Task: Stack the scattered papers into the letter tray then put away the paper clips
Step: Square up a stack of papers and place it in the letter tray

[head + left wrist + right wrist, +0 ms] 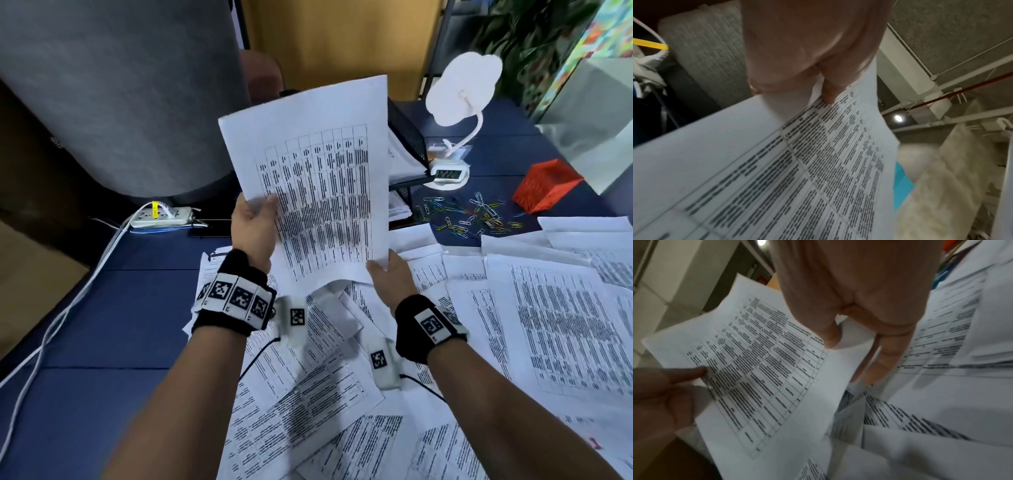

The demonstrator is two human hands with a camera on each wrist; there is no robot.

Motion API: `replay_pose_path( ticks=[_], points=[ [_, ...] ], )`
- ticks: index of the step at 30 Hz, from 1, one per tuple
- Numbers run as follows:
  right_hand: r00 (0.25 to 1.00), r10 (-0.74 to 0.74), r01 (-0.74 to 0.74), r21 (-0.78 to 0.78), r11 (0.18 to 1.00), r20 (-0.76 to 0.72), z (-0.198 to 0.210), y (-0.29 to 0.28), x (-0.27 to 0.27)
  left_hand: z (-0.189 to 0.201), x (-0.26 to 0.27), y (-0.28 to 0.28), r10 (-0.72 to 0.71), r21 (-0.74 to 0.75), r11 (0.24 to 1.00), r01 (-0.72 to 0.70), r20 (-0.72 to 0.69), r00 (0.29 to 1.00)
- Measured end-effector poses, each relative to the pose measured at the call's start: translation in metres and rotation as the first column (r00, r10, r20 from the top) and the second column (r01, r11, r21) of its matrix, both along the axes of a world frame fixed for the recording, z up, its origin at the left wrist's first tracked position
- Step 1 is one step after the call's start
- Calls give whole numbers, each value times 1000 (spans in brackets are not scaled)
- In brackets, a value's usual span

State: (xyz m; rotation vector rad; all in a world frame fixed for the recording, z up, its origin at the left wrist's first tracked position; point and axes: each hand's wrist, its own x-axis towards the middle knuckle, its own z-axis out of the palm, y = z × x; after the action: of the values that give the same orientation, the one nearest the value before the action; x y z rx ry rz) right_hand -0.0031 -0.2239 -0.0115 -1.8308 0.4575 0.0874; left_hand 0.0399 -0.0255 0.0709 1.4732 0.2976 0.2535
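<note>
Above scattered papers (342,394), a printed sheet (315,185) is pinched upright by the left hand (253,226) and right hand (390,277), with the letter tray (407,137) just behind, nearer the right hand.

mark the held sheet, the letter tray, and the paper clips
held sheet (308,185): head view, middle of its printed table.
letter tray (407,137): head view, black mesh side wall.
paper clips (469,216): head view, centre of the scattered pile.

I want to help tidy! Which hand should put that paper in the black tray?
Probably the right hand. The black tray sits on its side, behind the held sheet, and it already pinches the near corner. The left hand grips the far-side edge.
</note>
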Motion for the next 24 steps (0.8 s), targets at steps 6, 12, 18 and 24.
replay_pose_path(
  ticks=[6, 12, 18, 24],
  points=[
    [996, -80, 73, 182, 981, 34, 12, -14, 9, 1, 20, -13, -47, 187, 981, 59, -68, 997],
    [988, -151, 135, 268, 954, 42, 31, -33, 35, -28, 11, -28, -183, 391, 872, 294, -297, 937],
    [979, -173, 126, 334, 934, 113, 55, -51, 56, -26, 22, -48, -202, 340, 891, 300, -294, 934],
    [961, -254, 138, 609, 781, 108, 65, -55, 72, -13, 50, -64, -166, 221, 952, 213, -213, 963]
  ],
)
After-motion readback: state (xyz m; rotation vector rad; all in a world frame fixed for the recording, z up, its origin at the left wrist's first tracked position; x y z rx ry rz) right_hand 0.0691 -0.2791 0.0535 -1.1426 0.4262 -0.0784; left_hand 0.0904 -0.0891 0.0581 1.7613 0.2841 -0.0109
